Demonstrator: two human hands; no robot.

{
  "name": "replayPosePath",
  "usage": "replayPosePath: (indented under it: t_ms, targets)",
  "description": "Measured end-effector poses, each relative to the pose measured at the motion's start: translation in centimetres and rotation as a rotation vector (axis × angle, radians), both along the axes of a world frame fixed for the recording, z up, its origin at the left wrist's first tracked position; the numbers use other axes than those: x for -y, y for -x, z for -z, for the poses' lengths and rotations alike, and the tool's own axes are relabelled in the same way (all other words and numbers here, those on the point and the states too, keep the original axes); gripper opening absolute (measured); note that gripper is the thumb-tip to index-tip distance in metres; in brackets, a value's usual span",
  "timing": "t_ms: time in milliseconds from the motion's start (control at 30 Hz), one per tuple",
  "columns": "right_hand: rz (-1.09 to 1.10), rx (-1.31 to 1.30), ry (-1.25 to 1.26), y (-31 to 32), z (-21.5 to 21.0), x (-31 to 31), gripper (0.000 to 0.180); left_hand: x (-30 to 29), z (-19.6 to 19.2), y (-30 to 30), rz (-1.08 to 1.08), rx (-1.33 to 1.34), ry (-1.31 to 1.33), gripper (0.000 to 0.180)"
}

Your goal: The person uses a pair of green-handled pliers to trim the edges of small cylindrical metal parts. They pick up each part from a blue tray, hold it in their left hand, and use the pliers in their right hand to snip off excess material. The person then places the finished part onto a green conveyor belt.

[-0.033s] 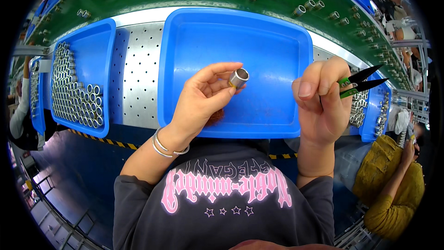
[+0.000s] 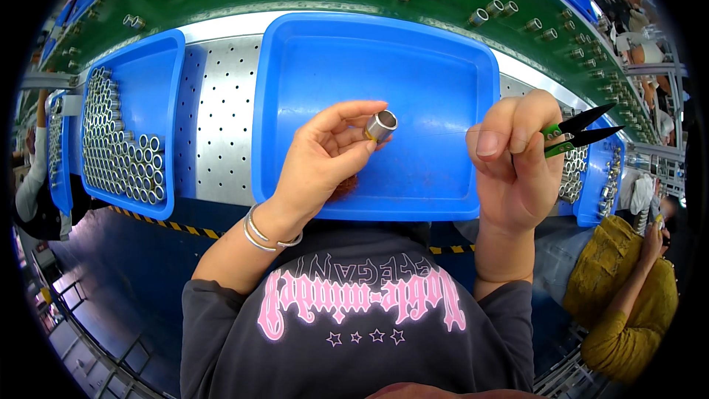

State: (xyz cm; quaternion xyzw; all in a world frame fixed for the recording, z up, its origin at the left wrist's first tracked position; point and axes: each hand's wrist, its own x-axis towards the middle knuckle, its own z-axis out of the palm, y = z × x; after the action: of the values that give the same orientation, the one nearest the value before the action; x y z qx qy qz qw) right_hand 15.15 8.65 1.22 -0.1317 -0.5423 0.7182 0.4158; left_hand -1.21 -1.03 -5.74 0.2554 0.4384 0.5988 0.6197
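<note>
Left hand [image 2: 325, 151] pinching smooth metal cylinder [image 2: 381, 126] over blue plastic tray [image 2: 384, 52], between side edges, right hand [image 2: 521, 155] at right edge, pinching faint hair-thin strand [image 2: 447, 133], gripping pointed black-bladed snips [image 2: 583, 118], handles mostly hidden

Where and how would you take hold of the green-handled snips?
Probably grip the snips by their green handles, coming from the person's left. The black blades stand parted and point right, narrowing to tips, so that side is best avoided. The right hand holds them at the handle end.
</note>
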Motion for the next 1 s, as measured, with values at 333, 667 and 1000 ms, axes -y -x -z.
replayPosePath:
  t_ms: [333,667,1000]
  targets:
    - [0.082,0.096,-0.010,0.4,1.6,-1.2,0.044,-0.2,-0.2,0.3,-0.029,0.005,0.035,0.043]
    - [0.255,0.781,-0.658,0.4,4.8,1.1,0.019,-0.1,-0.1,0.4,-0.085,0.041,-0.001,0.045]
    - [0.246,0.800,-0.607,0.4,4.7,1.2,0.014,0.0,-0.1,0.3,-0.089,0.074,-0.014,0.043]
